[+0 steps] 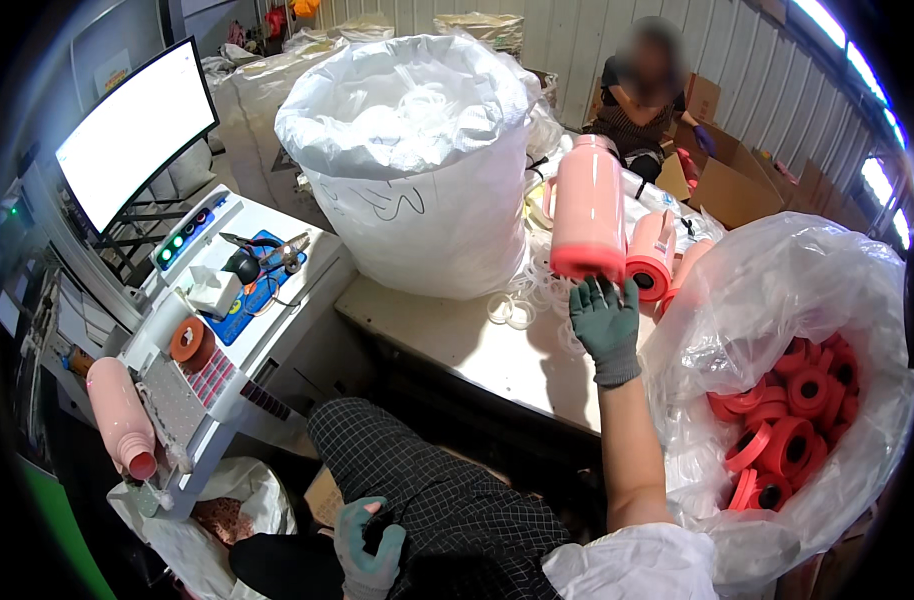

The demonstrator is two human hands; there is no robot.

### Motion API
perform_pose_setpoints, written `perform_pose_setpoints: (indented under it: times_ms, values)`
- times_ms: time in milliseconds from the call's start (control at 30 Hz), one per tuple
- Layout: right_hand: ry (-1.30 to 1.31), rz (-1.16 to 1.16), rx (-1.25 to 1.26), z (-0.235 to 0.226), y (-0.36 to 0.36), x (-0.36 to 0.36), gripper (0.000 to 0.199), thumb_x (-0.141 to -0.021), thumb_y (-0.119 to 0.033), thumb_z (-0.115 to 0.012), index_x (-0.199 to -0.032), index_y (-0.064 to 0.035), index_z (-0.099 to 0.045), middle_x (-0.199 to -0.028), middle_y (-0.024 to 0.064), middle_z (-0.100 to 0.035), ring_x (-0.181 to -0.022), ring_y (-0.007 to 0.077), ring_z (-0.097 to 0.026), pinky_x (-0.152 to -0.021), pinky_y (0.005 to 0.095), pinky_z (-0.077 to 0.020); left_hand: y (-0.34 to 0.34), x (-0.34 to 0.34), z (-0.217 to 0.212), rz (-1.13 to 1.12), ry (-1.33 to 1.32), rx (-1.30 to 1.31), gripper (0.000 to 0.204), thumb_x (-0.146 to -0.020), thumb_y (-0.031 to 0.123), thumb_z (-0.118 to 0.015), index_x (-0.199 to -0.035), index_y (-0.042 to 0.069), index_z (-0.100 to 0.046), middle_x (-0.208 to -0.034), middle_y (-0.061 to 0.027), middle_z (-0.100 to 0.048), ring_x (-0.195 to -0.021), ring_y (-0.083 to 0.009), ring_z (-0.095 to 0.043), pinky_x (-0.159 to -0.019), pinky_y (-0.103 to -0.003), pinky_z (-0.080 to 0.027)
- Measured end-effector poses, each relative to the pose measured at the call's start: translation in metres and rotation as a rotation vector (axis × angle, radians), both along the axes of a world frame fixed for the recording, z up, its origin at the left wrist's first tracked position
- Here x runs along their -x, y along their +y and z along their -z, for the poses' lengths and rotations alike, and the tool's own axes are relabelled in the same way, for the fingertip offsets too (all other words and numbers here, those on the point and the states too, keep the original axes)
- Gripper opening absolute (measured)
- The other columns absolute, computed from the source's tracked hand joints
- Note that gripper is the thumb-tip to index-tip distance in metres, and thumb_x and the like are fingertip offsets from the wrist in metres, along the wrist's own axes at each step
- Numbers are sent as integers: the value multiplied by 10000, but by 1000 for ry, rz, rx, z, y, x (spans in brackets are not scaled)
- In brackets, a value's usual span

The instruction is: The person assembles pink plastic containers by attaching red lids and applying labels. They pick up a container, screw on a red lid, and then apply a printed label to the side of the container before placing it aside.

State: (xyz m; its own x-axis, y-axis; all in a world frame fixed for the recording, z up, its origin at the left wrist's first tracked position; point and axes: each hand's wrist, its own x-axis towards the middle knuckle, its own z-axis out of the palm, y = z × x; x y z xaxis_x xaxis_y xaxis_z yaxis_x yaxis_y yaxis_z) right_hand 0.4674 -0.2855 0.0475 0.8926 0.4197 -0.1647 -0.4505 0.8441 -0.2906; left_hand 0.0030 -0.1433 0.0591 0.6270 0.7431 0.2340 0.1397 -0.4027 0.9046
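- Right hand (605, 325), grip open, reaches just under an upright pink flask (587, 208) on the table (457, 345).
- Left hand (367, 545) rests empty, loosely curled, on the lap.
- Red bases (787, 420) still fill the bag.

A big white sack (417, 160) stands on the surface (457, 345), with clear rings (522, 300) strewn at its foot. To the left, a white machine (227, 330) carries a monitor (137, 130), a tape roll (188, 340) and a pink flask (120, 415) lying at its end. Beyond the surface a person (642, 95) sits among cardboard boxes (727, 180).
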Motion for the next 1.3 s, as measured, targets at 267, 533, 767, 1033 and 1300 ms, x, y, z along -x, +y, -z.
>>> perform_pose_setpoints:
  times_ms: [267, 533, 767, 1033, 1300]
  values:
    - [-173, -729, 430, 40, 103, 146, 201, -1043, -204, -644, -1148, -36, -674, -904, 28, -631, -745, 128, -614, -709, 284, -547, -7, -12, 7, 41, 10, -1, 358, -807, 17, -709, -1152, -16, -620, -1153, -176, -678, -1040, -284, -664, -935, -399, -532]
    - [-1310, -607, 1000, 72, 114, 284, 230, -998, -126, -684, -1206, -27, -686, -1144, 86, -661, -1075, 193, -636, -974, 341, -513, 32, 69, 23, -235, 153, -370, 586, -807, 167, -864, -1298, 26, -577, -1239, -211, -664, -1067, -405, -673, -894, -474, -543]
    - [-1111, -723, 1032, 118, 129, 260, 243, -1039, -186, -628, -1144, 32, -657, -1040, 45, -665, -920, 139, -583, -868, 290, -481, 48, 228, 88, -1180, 227, -312, 453, -850, 198, -803, -1215, 13, -610, -1117, -190, -649, -993, -368, -626, -898, -444, -515]
    - [-1391, -527, 1129, 157, 136, 211, 292, -1034, -195, -630, -1221, 29, -617, -1110, 80, -664, -1035, 195, -607, -973, 344, -485, 120, 433, 293, -1933, -9, -7, 352, -902, 247, -701, -1088, -34, -600, -904, -181, -658, -779, -260, -648, -694, -392, -524]
    - [-1388, -398, 1318, 94, 148, 285, 321, -1041, -277, -700, -1145, 26, -688, -1052, 133, -715, -929, 204, -611, -836, 350, -524, 199, 466, 338, -1190, 914, -60, 191, -928, 90, -543, -902, 34, -723, -919, -211, -697, -895, -364, -687, -795, -446, -558]
